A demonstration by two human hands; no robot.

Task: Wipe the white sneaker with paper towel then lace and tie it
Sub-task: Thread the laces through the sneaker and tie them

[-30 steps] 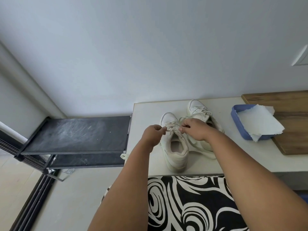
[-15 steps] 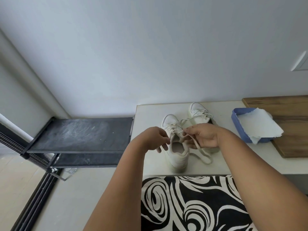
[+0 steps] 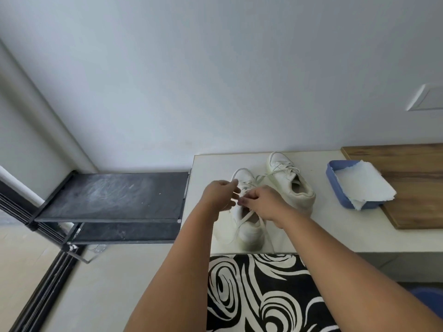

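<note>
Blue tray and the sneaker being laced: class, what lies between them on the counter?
Head view: the second sneaker lies between the blue tray and the laced sneaker.

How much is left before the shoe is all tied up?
The wiping looks finished: the paper towel lies back in the blue tray. Tying is happening now: the left hand and right hand both pinch the laces over the near sneaker. No finished bow shows yet, and lace ends trail loose across the shoe's opening. So the knot is what's left.
</note>
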